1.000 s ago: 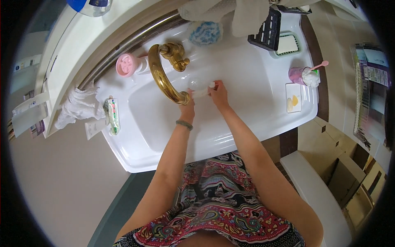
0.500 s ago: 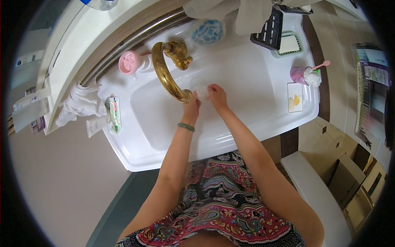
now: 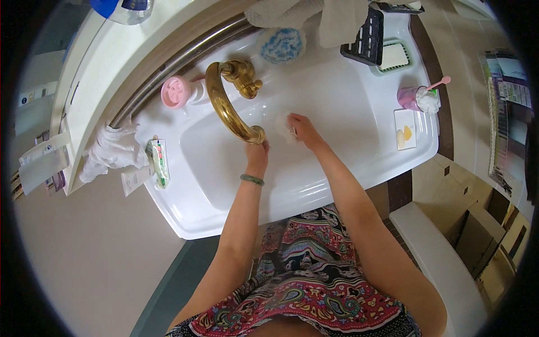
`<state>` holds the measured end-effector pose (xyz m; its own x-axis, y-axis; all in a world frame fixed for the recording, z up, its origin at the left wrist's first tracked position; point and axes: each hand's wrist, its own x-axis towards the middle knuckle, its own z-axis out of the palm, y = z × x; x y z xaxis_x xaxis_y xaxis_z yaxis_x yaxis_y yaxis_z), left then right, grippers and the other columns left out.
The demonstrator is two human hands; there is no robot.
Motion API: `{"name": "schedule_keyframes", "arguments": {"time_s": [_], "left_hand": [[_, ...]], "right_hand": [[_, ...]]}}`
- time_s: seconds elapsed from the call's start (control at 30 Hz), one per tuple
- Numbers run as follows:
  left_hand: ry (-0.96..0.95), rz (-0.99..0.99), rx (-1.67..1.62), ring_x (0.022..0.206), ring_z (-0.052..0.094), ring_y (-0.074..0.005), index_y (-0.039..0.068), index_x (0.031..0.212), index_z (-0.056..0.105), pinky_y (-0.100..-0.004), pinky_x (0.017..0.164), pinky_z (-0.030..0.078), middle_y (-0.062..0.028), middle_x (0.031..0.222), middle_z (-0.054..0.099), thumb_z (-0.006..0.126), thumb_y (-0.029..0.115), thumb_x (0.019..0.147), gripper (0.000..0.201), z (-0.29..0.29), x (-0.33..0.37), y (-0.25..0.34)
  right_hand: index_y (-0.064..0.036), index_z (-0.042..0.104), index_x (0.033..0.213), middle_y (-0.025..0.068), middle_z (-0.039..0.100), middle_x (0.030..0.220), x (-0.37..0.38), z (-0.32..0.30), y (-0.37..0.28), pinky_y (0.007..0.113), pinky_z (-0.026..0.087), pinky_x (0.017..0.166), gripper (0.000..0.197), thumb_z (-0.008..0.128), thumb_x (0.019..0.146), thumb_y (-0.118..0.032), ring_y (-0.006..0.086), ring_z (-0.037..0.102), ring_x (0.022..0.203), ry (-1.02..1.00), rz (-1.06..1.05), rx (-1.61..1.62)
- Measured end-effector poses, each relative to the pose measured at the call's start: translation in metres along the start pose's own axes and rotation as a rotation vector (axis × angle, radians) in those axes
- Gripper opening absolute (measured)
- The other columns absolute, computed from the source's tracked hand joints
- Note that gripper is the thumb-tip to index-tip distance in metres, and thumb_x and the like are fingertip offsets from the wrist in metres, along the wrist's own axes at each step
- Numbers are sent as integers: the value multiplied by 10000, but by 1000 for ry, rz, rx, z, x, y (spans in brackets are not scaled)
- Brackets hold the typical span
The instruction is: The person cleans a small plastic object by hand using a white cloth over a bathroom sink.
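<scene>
Washbasin: glossy white, broad and shallow, rim bowed by the lens. Right hand, centre of the frame: fingers curled, apparently clenched on a pale item, whitish, soft-looking, outline blurred, inside the bowl. Left hand, left of centre, below the spout's mouth: fingers partly hidden, so grasping or released cannot be told; green bangle at the wrist, smooth and round. Step in hand, by judgement: handling or rinsing the pale item beneath the tap, curved polished brass; whether water runs is unclear. The next move would call for a secure, gentle right-hand grip, slippery wetness being likely. Upper centre: scrubber, blue and white, nubbly, roundish. Upper left: pink-topped container, smooth, round. Upper right: black rack, slotted, rigid; soap bar, white, rectangular; pink cup with fluffy white stuff. Left: crumpled cloth, white; flat tube, printed.
</scene>
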<state>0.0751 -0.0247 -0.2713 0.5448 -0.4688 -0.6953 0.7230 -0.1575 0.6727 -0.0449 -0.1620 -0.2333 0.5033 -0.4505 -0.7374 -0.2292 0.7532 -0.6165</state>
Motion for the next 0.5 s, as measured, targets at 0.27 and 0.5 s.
{"name": "schedule_keyframes", "arguments": {"time_s": [0.27,0.5], "left_hand": [[9,15,24,611,415,-72,101,835,472,-228,504,342,38,710,450,559,280,888,207,27,-4,-11],[6,110,412,946,537,-107,38,1128,540,-233,816,422,1,1025,582,569,193,887,288,36,-8,18]], "right_hand": [[-27,491,685,-21,404,529,4,8,16,246,365,473,291,502,887,-236,75,373,498,326,-488,-338],[6,544,712,113,552,652,8,-9,7,341,416,602,262,491,891,-177,241,475,588,461,-239,-272]]}}
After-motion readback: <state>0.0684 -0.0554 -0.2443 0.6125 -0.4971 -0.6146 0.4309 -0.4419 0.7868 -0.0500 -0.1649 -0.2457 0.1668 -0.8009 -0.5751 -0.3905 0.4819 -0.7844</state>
